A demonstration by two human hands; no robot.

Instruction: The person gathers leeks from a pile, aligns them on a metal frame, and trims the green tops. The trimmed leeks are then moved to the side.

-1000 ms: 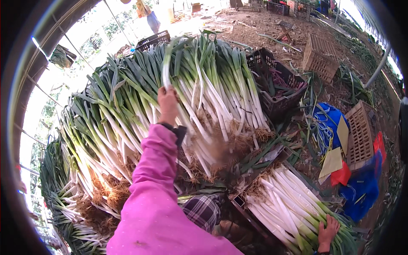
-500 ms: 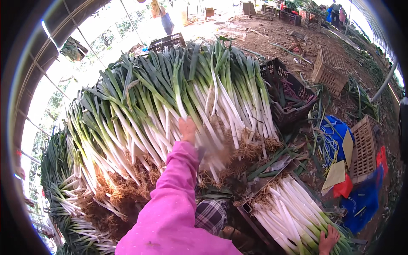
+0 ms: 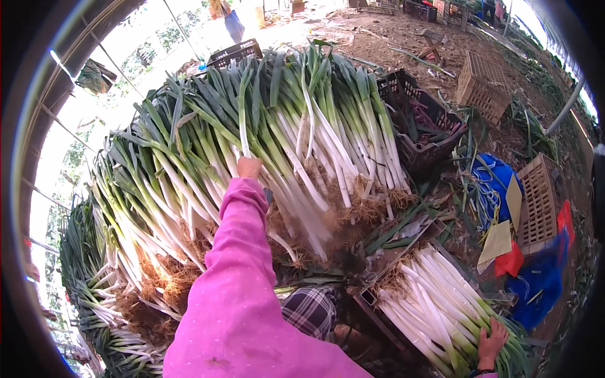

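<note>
Since a moment ago, one left hand (image 3: 249,167) has slid left, clamped on a leek (image 3: 242,120) atop one big leek pile (image 3: 189,164). One right hand (image 3: 490,343) rests fingers-apart on trimmed leeks (image 3: 435,302); two wicker crates (image 3: 482,79) stand beyond.

I see smooth, glossy leeks (image 3: 296,145) with rough roots, a matt cloth sleeve (image 3: 236,283), and plastic crates (image 3: 428,142).

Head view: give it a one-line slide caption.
Left hand grips a leek in the big pile; right hand rests on trimmed leeks.
</note>
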